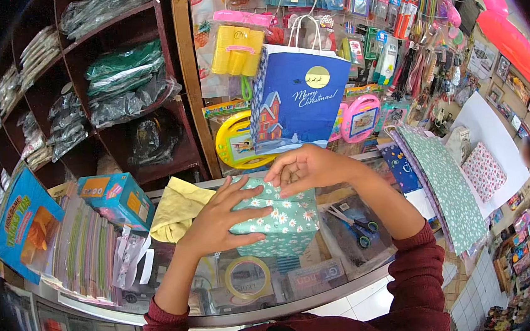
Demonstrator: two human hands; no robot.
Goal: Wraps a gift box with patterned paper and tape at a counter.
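Note:
A box wrapped in mint-green daisy paper (284,239) sits on the glass counter in front of me. My left hand (226,213) lies across its left side and top, fingers spread, touching the paper. Above the box's far right edge, my right hand (305,167) has its fingers curled, with thumb and fingertips close to the paper. Whether anything is between those fingertips is hidden. To the right lie scissors (354,226) with black-and-green handles. A roll of clear yellowish tape (248,277) rests at the near side. A crumpled yellow cloth (179,210) is left of my hand.
The glass counter (324,297) has a metal front edge. Books (81,250) and a blue carton (119,199) stand left. A blue Christmas gift bag (299,98) stands beyond the box. Folded daisy-pattern paper (446,187) is at right. Dark wooden shelves (136,148) hold bagged goods.

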